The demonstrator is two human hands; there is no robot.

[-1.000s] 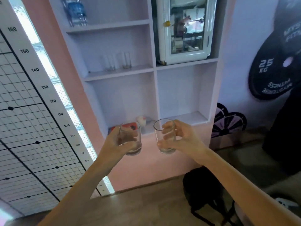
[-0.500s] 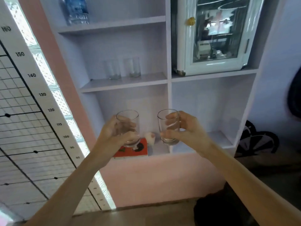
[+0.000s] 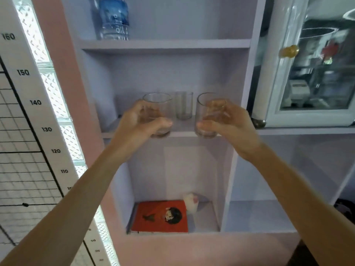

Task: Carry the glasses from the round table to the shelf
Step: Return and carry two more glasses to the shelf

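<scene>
Lilac shelf unit (image 3: 165, 44) w/ water bottle (image 3: 113, 16) up top. Left hand (image 3: 138, 123) is gripping a glass (image 3: 157, 110), right hand (image 3: 228, 125) gripping another glass (image 3: 208, 116), both upright at mid-shelf edge. A third glass (image 3: 184, 105) is standing btwn them, further back.

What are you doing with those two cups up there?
A person is holding two empty glasses up in front of a shelf. The left hand grips one glass and the right hand grips the other glass. Both are level with the middle shelf but not set down yet. Another glass already stands on that shelf between them.
</scene>
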